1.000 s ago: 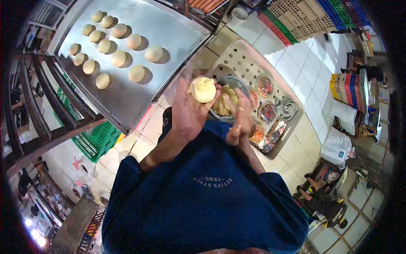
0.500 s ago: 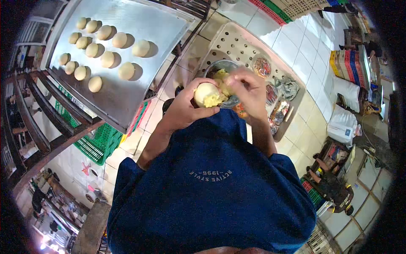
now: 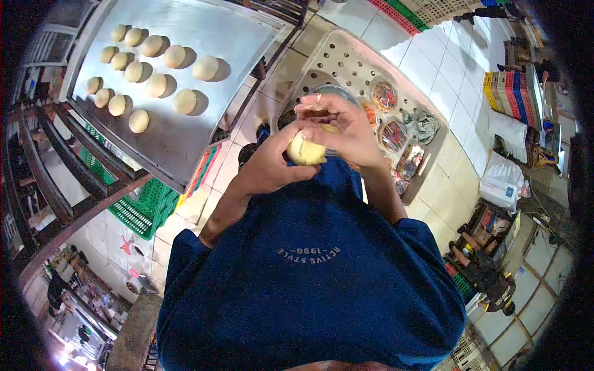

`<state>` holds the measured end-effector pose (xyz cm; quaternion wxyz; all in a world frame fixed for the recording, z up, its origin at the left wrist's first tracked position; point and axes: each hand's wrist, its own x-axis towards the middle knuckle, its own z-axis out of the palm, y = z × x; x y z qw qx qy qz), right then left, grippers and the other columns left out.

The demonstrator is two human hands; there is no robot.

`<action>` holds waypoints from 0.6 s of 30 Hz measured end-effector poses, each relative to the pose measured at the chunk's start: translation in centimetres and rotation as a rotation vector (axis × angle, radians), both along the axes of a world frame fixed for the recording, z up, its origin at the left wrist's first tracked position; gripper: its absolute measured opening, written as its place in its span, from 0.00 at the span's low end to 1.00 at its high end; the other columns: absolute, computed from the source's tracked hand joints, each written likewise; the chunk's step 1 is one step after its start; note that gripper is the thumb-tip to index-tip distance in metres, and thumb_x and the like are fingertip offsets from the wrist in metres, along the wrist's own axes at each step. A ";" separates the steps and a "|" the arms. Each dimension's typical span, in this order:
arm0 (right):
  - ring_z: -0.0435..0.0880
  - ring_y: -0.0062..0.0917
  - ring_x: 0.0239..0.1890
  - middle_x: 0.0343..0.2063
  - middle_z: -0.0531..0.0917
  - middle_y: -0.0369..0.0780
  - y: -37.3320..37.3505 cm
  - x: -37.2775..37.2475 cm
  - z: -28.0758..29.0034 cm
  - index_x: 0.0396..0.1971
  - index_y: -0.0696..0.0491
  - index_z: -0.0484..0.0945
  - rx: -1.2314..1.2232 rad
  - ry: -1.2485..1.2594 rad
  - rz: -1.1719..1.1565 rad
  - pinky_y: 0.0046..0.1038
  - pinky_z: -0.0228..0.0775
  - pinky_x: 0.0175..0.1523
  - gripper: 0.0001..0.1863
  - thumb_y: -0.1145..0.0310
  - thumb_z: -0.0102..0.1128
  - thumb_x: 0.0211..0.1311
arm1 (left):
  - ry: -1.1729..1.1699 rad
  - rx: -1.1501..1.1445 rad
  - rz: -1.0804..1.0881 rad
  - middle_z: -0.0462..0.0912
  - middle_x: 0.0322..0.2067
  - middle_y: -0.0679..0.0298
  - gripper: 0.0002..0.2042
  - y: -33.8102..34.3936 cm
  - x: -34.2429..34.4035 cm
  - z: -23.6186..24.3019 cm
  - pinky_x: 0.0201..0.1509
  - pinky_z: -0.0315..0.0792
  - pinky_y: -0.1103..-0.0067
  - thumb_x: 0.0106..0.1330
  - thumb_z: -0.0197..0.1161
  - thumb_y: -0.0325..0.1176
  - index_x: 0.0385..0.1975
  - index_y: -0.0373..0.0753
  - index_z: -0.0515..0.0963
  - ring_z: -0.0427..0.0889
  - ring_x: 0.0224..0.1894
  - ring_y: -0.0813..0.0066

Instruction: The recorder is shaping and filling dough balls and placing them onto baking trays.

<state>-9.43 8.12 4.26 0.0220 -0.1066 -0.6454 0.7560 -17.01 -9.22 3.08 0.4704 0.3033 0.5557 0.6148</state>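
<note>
A pale yellow dough ball (image 3: 305, 150) with a ragged, crumbly edge sits in my left hand (image 3: 272, 153), whose fingers and thumb wrap round its side. My right hand (image 3: 350, 131) curves over the far side of the ball, with its thumb against the dough and bits of yellow crumb on its fingertips. Behind my hands stands a metal bowl (image 3: 346, 94), mostly hidden by them. On a large metal tray (image 3: 167, 157) at the left lie several smooth, round dough balls (image 3: 157, 86) in rows.
A pale perforated crate (image 3: 331, 62) lies beyond my hands, holding several clear-wrapped packs (image 3: 392, 135) and a crumpled plastic bag (image 3: 422, 127). Dark slatted rack bars (image 3: 93, 173) and a green basket (image 3: 133, 213) are at the left. Another person (image 3: 489, 278) is at the lower right.
My right hand has come from over the bowl onto the dough ball, and its thumb now meets the dough. The left hand keeps its hold; the ball has turned slightly.
</note>
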 end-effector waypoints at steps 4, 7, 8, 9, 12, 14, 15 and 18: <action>0.78 0.27 0.50 0.46 0.79 0.41 -0.2 -0.3 0.3 0.51 0.59 0.72 -0.200 -0.131 0.015 0.28 0.68 0.57 0.21 0.72 0.63 0.58 | 0.060 0.002 -0.040 0.76 0.47 0.61 0.31 0.1 -0.1 0.8 0.55 0.68 0.78 0.51 0.73 0.33 0.55 0.34 0.66 0.74 0.49 0.75; 0.78 0.23 0.48 0.46 0.79 0.41 -0.1 -0.1 0.1 0.52 0.58 0.72 -0.512 -0.283 -0.144 0.26 0.70 0.53 0.20 0.71 0.62 0.61 | 0.046 -0.008 -0.046 0.75 0.47 0.61 0.30 0.3 0.0 0.4 0.56 0.67 0.78 0.54 0.72 0.34 0.55 0.34 0.66 0.74 0.50 0.75; 0.78 0.23 0.48 0.47 0.79 0.41 -0.2 0.3 0.3 0.53 0.57 0.70 -0.476 -0.175 -0.149 0.26 0.70 0.53 0.21 0.71 0.61 0.61 | -0.094 0.015 0.009 0.75 0.48 0.61 0.30 0.5 0.2 0.5 0.57 0.67 0.78 0.55 0.71 0.33 0.56 0.34 0.65 0.73 0.51 0.75; 0.78 0.24 0.48 0.47 0.79 0.41 -0.3 0.5 0.4 0.55 0.57 0.69 -0.440 -0.066 -0.154 0.26 0.70 0.54 0.22 0.72 0.61 0.62 | -0.234 0.038 0.063 0.75 0.48 0.61 0.29 0.6 0.3 0.5 0.57 0.67 0.78 0.56 0.70 0.33 0.57 0.35 0.65 0.73 0.52 0.75; 0.76 0.25 0.51 0.49 0.77 0.42 -0.8 1.0 -0.4 0.56 0.57 0.66 -0.156 0.054 -0.034 0.28 0.68 0.56 0.24 0.70 0.61 0.61 | -0.091 0.060 0.110 0.74 0.49 0.61 0.29 0.6 0.4 0.5 0.58 0.66 0.78 0.58 0.69 0.31 0.58 0.35 0.64 0.72 0.53 0.74; 0.76 0.25 0.53 0.49 0.78 0.44 -1.2 1.0 -0.3 0.55 0.59 0.67 -0.033 0.004 -0.004 0.28 0.68 0.57 0.22 0.73 0.58 0.62 | -0.009 0.049 0.070 0.73 0.50 0.61 0.30 0.4 0.2 0.1 0.58 0.66 0.78 0.57 0.69 0.31 0.58 0.35 0.63 0.72 0.54 0.74; 0.76 0.25 0.53 0.49 0.78 0.44 -1.3 0.9 -0.7 0.55 0.59 0.67 -0.031 0.003 -0.010 0.28 0.68 0.57 0.22 0.73 0.58 0.62 | 0.072 0.039 0.033 0.73 0.51 0.61 0.30 0.4 0.2 -0.1 0.59 0.66 0.78 0.57 0.69 0.30 0.59 0.35 0.63 0.72 0.55 0.74; 0.79 0.19 0.45 0.38 0.82 0.37 -1.5 0.5 -1.7 0.50 0.58 0.73 -0.195 -0.038 -0.160 0.21 0.70 0.49 0.15 0.70 0.57 0.65 | 0.006 0.069 0.056 0.73 0.52 0.61 0.32 0.2 0.1 -0.1 0.59 0.66 0.78 0.54 0.70 0.28 0.59 0.34 0.63 0.71 0.55 0.74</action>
